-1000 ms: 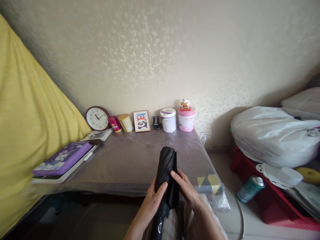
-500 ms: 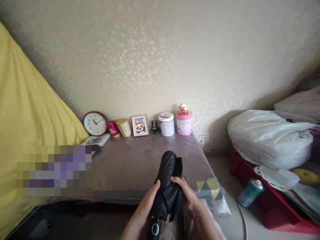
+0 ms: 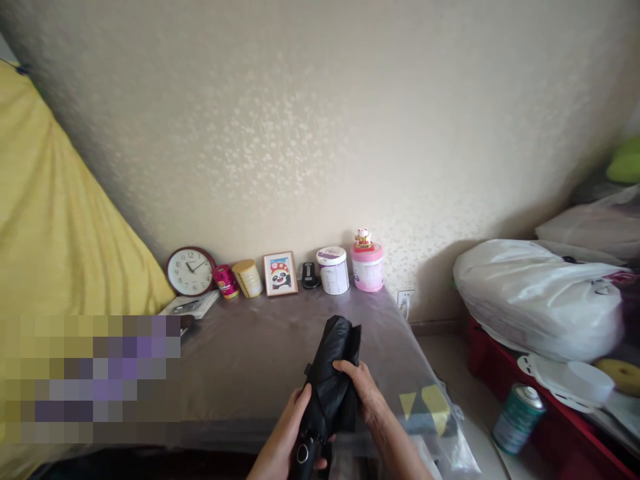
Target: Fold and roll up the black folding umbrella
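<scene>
A folded black umbrella (image 3: 327, 380) is held between both hands, tilted with its top pointing away over the table's front edge. Its handle, with a round silver-rimmed button, points back toward me. My left hand (image 3: 299, 417) is closed round the lower left side near the handle, the thumb lying along the fabric. My right hand (image 3: 361, 387) grips the right side higher up, its thumb pressed across the folds. A loose flap of fabric hangs on the right side of the umbrella. Most fingers of my right hand are hidden behind it.
Along the wall stand a clock (image 3: 191, 271), a pink can (image 3: 225, 281), a yellow-lidded can (image 3: 249, 279), a framed panda picture (image 3: 281, 274) and two tubs (image 3: 333, 272). On the right are a green spray can (image 3: 519, 420), a red crate (image 3: 560, 433) and a white bag (image 3: 535, 293).
The view has tilted up, so the surroundings sit lower. My hands and the umbrella have shifted slightly left, and fingertips now show beneath the umbrella near its handle.
</scene>
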{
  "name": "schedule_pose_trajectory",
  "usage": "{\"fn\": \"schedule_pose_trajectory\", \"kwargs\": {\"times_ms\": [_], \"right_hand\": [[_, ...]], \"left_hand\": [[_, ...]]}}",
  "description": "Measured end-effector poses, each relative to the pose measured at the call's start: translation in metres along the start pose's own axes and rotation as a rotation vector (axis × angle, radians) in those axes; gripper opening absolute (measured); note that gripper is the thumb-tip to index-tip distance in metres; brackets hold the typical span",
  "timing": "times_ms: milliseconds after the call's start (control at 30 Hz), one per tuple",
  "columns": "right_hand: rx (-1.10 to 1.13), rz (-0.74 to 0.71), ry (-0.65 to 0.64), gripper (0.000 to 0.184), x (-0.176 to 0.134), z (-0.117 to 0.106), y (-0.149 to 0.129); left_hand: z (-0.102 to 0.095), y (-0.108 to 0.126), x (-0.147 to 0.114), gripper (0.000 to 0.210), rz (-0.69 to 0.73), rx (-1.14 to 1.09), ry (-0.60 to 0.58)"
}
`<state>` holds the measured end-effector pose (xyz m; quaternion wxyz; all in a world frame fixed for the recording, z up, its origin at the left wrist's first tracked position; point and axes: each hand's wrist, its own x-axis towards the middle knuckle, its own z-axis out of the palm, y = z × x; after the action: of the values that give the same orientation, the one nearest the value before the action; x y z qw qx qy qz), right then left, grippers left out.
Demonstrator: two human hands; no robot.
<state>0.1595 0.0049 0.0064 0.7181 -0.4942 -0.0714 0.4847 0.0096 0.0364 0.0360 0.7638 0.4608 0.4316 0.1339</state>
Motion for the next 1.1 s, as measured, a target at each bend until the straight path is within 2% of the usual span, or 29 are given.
{"fn": "schedule_pose_trajectory", "kwargs": {"times_ms": [133,233,300,333,367,467,600,667,733,867,967,1100], "right_hand": [[-0.065,-0.052,0.017,0.035,0.007,0.003,-0.001],[-0.119,-0.069,0.018,0.031,0.01,0.006,0.0],[-0.176,-0.08,0.016,0.031,0.011,0.005,0.001],[-0.212,-0.087,0.003,0.032,0.012,0.005,0.0],[-0.251,-0.094,-0.018,0.033,0.012,0.003,0.0],[-0.407,-0.141,-0.061,0.042,0.016,-0.005,-0.002],[-0.683,-0.325,0.061,0.063,0.022,-0.027,-0.003],[-0.737,-0.398,0.094,0.069,0.025,-0.044,-0.005],[-0.734,-0.474,0.11,0.067,0.028,-0.062,-0.008],[-0.695,-0.6,0.109,0.049,0.029,-0.093,-0.019],[-0.651,-0.561,0.066,0.039,0.024,-0.103,-0.023],[-0.609,-0.535,0.043,0.035,0.017,-0.101,-0.023]], "left_hand": [[-0.008,-0.015,-0.009,0.077,0.08,0.36,0.116],[-0.012,-0.028,-0.007,0.082,0.301,0.621,0.188],[-0.015,-0.036,-0.001,0.078,0.483,0.677,0.207],[-0.016,-0.039,0.003,0.075,0.51,0.68,0.211],[-0.016,-0.042,0.005,0.071,0.496,0.676,0.209],[-0.017,-0.044,0.009,0.065,0.306,0.634,0.212],[-0.017,-0.036,0.003,0.068,0.206,0.498,0.161],[-0.019,-0.031,0.0,0.071,0.167,0.44,0.114],[-0.023,-0.028,0.001,0.076,0.138,0.397,0.077],[-0.035,-0.027,0.006,0.088,0.144,0.422,0.052],[-0.042,-0.029,0.009,0.089,0.157,0.518,0.117],[-0.048,-0.03,0.006,0.075,0.176,0.673,0.278]]}}
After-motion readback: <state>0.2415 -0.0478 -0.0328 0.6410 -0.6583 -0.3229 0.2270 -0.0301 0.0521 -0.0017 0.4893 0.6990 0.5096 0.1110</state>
